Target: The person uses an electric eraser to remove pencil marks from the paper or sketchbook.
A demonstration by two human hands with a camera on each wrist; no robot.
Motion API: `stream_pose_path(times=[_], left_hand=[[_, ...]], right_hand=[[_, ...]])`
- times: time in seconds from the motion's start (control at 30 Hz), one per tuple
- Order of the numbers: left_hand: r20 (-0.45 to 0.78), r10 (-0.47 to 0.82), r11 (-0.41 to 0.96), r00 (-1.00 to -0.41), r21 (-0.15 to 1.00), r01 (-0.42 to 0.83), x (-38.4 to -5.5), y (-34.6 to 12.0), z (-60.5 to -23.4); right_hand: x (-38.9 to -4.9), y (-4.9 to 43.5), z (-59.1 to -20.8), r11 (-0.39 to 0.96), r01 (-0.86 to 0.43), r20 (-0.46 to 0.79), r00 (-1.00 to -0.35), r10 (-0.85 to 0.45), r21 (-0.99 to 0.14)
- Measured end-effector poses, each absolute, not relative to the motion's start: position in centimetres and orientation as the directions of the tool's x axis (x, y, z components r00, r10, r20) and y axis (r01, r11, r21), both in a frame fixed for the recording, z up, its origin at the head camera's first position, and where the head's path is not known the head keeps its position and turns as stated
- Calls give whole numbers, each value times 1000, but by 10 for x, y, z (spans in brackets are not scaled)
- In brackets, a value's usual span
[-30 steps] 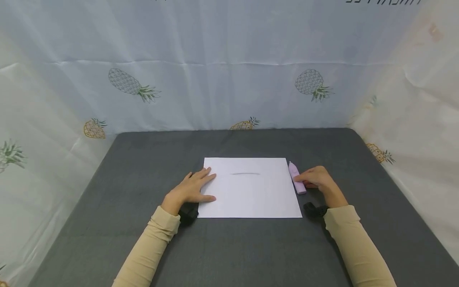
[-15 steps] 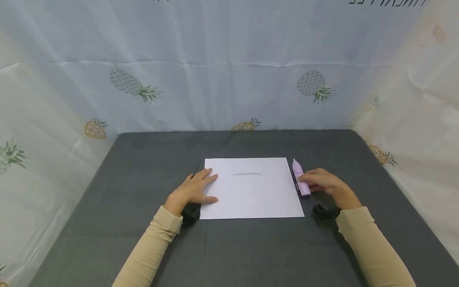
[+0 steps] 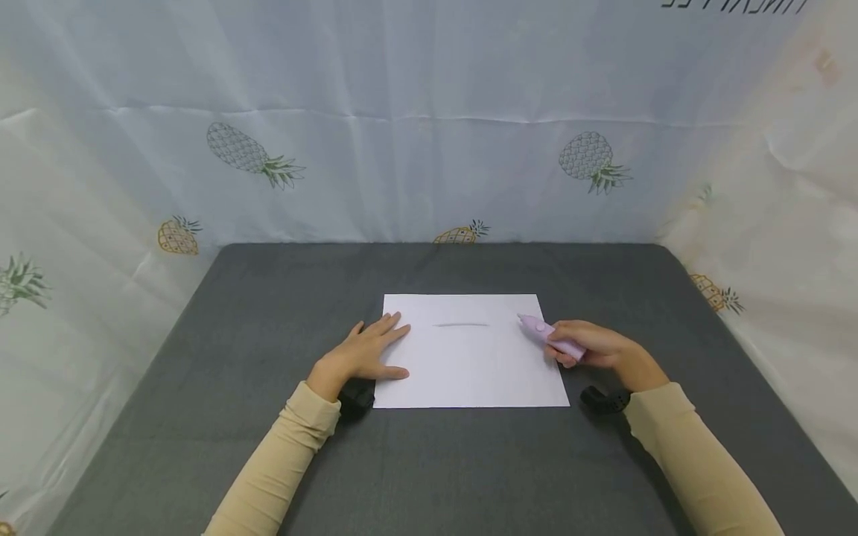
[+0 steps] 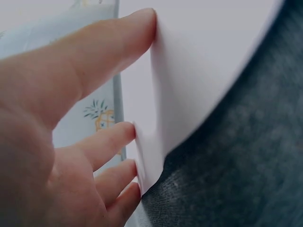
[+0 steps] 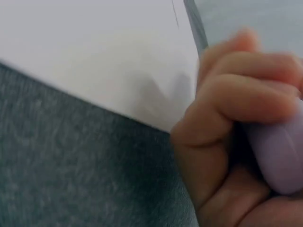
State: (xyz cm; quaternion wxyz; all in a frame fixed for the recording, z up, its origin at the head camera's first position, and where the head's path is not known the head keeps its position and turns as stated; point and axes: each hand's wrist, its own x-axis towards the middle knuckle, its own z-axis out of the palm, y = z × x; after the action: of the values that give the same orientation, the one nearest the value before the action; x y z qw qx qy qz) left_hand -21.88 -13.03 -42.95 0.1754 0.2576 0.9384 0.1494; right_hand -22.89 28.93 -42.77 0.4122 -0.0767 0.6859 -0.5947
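Note:
A sheet of white paper lies on the dark cloth, with a thin grey line drawn across its upper middle. My left hand rests with spread fingers on the paper's left edge; in the left wrist view, the thumb and fingertips touch the sheet. Over the right edge, my right hand grips a lilac pen-shaped device with a narrow tip and a round button. Its tip points up and left above the paper. In the right wrist view, curled fingers wrap the device's rounded back end.
Dark grey cloth covers the table around the sheet. A pale curtain with pineapple prints hangs behind the table's far edge and along both sides. Black wrist straps sit by the cuffs.
The right hand first slid the lilac device rightward off the paper's edge, then lifted and tilted it, bringing its tip left over the sheet. The left hand stayed in place.

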Motion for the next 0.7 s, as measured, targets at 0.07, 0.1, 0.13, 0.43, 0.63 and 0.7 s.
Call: stream_pose_path(times=[0.07,0.1,0.13,0.43,0.63,0.7], left_hand=[[-255,536,823,-805,373,429,-219,-130,-429],[-258,535,823,-805,373,428,-219,-130,-429],[-261,534,824,-804,375,426,-219,-130,-430],[-270,531,825,-803,380,418,-220,-130,-432],[-270,530,825,-804,381,417,-220,-130,-433],[-268,528,827,-806,380,415,-220,-131,-433]], right_hand=[[-230,286,-427,294,396,-492,-659,-569,-870],[-230,284,-426,302,404,-504,-665,-551,-863],[-231,282,-425,315,409,-516,-670,-534,-856],[-241,269,-423,386,383,-543,-637,-547,-839],[-249,260,-424,418,374,-560,-581,-590,-828],[-251,256,-424,422,369,-560,-568,-603,-828]])
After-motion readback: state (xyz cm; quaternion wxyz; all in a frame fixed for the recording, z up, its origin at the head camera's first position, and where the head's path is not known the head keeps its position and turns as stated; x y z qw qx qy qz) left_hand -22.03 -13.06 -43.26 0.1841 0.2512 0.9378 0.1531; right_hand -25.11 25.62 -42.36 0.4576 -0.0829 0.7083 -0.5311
